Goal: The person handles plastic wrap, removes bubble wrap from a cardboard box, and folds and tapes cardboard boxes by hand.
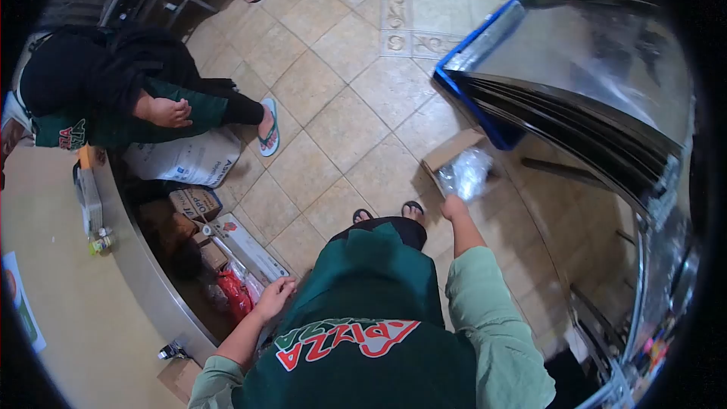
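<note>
Green apron (356, 333) is seen nearest. Just beyond the right grip (454, 207), whose closing cannot be told, open box (453, 150) is seen; by half-open left grip (274, 299), nothing is held.

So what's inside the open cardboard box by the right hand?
The cardboard box near the right hand holds shiny, crumpled clear plastic. The plastic covers the bottom, so anything underneath cannot be seen.

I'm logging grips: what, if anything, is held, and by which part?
The left hand looks empty. The right hand is at the near side of the cardboard box; its hold cannot be told.
</note>
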Tool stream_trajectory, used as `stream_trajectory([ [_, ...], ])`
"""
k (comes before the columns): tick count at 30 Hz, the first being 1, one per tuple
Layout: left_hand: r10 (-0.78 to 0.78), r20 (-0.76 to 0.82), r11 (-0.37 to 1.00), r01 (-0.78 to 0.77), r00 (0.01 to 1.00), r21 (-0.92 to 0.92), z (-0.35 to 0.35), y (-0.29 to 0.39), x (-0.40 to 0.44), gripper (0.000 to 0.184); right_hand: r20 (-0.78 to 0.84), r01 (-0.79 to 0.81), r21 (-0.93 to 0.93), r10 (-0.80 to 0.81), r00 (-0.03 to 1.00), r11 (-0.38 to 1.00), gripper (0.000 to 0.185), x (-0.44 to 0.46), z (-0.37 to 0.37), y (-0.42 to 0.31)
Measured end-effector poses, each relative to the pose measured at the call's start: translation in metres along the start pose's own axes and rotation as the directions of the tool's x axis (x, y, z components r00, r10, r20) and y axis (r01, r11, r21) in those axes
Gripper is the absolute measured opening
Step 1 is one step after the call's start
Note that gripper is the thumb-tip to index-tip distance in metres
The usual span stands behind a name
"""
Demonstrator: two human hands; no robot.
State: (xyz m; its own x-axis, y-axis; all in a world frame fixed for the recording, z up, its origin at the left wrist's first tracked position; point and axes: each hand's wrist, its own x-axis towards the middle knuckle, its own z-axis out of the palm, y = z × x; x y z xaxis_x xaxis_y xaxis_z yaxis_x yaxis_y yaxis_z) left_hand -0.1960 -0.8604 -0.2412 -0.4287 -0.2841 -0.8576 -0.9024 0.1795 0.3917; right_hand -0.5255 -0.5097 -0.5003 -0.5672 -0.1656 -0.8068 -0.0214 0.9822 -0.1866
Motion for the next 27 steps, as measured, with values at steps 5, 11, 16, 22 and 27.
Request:
stream_trajectory([
  [5, -0.143, -0.138, 0.966, 0.168, 0.980, 0.195, -0.017, -0.055, 0.016, 0.038, -0.119, -0.048, -0.108, 0.035, 0.992, 0.993, 0.047, 0.063, 0.073, 0.015],
  [11, -0.194, -0.178, 0.933, 0.237, 0.965, 0.271, -0.025, -0.075, 0.030, 0.038, -0.084, -0.094, 0.009, 0.094, 0.992, 0.996, 0.028, 0.084, 0.084, 0.029],
  [16, -0.030, -0.117, 0.985, 0.049, 0.993, 0.166, -0.002, -0.026, 0.018, 0.038, -0.229, -0.061, 0.030, 0.066, 0.971, 0.998, 0.023, 0.035, 0.040, 0.023],
  [22, 0.009, -0.152, 0.994, 0.007, 0.988, 0.109, 0.014, 0.005, -0.039, 0.035, -0.357, 0.260, 0.129, -0.200, 0.912, 0.957, 0.030, -0.063, -0.031, -0.026],
  [27, 0.160, -0.418, 0.977, -0.203, 0.894, -0.060, 0.028, 0.028, -0.115, 0.037, -0.113, 0.620, -0.107, -0.629, 0.769, 0.777, 0.025, -0.177, -0.092, -0.143],
])
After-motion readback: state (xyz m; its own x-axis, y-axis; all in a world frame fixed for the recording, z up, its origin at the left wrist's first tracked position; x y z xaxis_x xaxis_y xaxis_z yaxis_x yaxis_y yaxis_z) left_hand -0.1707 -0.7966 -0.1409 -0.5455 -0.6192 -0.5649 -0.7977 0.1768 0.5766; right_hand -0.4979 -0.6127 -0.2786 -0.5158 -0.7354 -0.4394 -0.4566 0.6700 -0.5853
